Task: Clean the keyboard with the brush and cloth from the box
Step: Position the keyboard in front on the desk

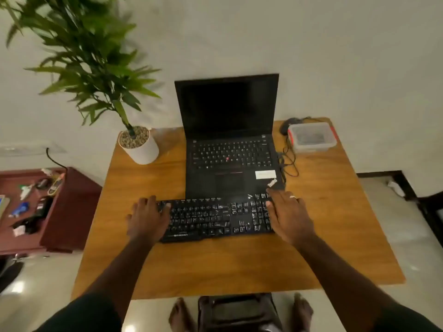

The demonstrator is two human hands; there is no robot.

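A wooden table [239, 264] is filling the middle of the head view, and everything below is placed relative to the black keyboard [211, 218] lying across it, near the table's centre.

Directly behind the keyboard, an open black laptop [230, 149] is standing with its screen dark, its front edge just beside the keyboard's far edge. Behind and to the left of the keyboard, a green plant in a white pot [140, 147] is sitting near the table's far left corner. To the left of the keyboard, off the table, a dark red cabinet [69, 209] is holding a scatter of small items too blurred to name.

Behind and to the right of the keyboard, the clear box [311, 137] with a red-edged lid is resting near the table's far right corner; its contents are too hazy to make out. A black mouse [288, 124] is lying just behind the box, its cable trailing toward the laptop.

The left hand [148, 220] is resting on the keyboard's left end, fingers loosely spread and nearly straight, fingertips touching the keys, holding nothing. The right hand [288, 218] is lying over the keyboard's right end, fingers extended and slightly apart, touching the keys and its edge, gripping nothing. A ring [293, 197] is showing on one right finger.
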